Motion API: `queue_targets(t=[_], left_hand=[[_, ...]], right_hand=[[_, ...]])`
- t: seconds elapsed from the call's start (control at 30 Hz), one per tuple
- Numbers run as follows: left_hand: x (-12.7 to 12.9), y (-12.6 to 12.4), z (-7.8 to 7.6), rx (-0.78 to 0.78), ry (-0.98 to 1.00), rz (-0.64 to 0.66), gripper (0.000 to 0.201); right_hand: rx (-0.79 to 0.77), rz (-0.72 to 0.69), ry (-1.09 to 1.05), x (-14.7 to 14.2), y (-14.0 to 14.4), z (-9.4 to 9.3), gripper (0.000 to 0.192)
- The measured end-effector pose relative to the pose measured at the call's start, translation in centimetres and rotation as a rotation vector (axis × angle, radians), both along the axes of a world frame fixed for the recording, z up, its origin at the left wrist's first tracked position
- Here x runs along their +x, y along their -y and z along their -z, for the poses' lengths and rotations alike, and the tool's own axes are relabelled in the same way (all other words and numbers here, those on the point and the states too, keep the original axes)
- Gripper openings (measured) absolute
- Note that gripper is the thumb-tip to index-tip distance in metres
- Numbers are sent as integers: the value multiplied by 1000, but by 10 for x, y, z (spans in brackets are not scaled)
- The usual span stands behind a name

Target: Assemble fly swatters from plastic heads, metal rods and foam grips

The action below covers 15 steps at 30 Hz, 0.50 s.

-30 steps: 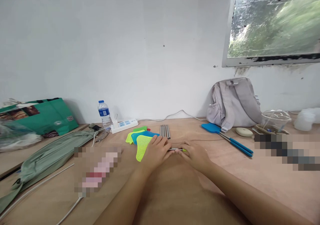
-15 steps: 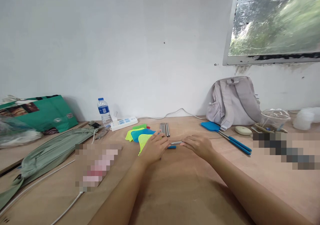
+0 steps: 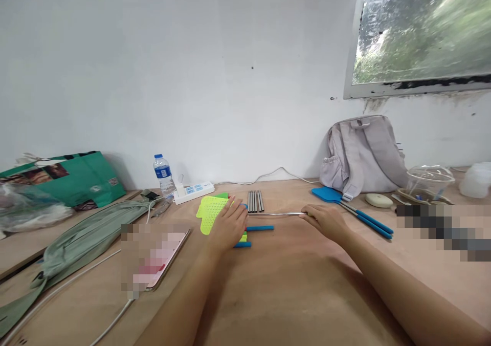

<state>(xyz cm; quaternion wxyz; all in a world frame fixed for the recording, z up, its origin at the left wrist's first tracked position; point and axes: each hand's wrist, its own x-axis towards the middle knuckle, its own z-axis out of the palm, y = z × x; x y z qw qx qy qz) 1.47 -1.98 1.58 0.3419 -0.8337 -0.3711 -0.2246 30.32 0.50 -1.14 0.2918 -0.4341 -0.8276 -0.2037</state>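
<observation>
Rod (image 3: 282, 214) now drawn out between hands

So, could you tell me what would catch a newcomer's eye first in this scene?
Probably the hands at the table's middle: the right hand holds one end of a thin metal rod and the left hand rests on a stack of bright mesh swatter heads. Next, the grey backpack against the wall at right, with a blue swatter before it.
</observation>
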Motion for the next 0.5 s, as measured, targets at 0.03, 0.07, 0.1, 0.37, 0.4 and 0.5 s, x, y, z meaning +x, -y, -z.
queue_targets(t=[0.03, 0.07, 0.1, 0.37, 0.4, 0.5], left_hand=[[8, 2, 3, -2, 39, -16, 25], [17, 3, 6, -11, 64, -26, 25], [25, 5, 10, -30, 67, -29, 26], [40, 5, 22, -94, -151, 51, 17], [37, 4, 19, -93, -175, 57, 18], [31, 4, 11, -99, -198, 47, 19]], right_hand=[[-19, 14, -20, -6, 2, 1, 36], [-39, 25, -40, -13, 4, 2, 36], [-61, 27, -55, -21, 7, 3, 37], [-245, -64, -83, -60, 28, 6, 39], [-244, -78, -79, -61, 27, 6, 39], [-194, -108, -62, -57, 23, 4, 39]])
